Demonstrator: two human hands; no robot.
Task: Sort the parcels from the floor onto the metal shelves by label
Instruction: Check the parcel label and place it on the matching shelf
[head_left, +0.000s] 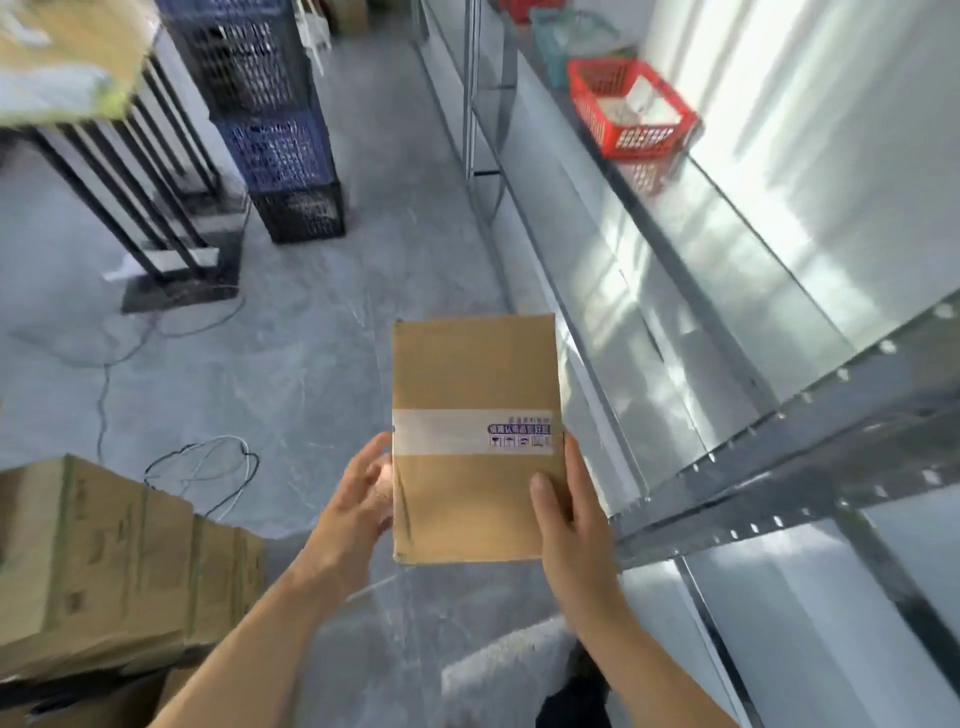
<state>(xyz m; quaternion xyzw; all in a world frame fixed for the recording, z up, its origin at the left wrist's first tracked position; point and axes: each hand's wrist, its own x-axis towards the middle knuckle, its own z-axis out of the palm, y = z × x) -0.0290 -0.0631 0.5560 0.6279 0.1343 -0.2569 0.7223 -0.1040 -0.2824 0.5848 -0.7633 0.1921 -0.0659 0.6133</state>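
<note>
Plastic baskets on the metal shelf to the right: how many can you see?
2. A red basket sits on the metal shelf with pale contents inside; a teal basket stands just behind it, farther along. The frame's top edge may hide more.

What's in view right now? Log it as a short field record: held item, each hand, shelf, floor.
held item: cardboard parcel, taped across, printed label on the tape
left hand: grips the parcel's left edge
right hand: grips the right edge, thumb on top
metal shelves: to the right, with a red basket further along
floor: stacked blue crates ahead left, cardboard boxes near left
</note>
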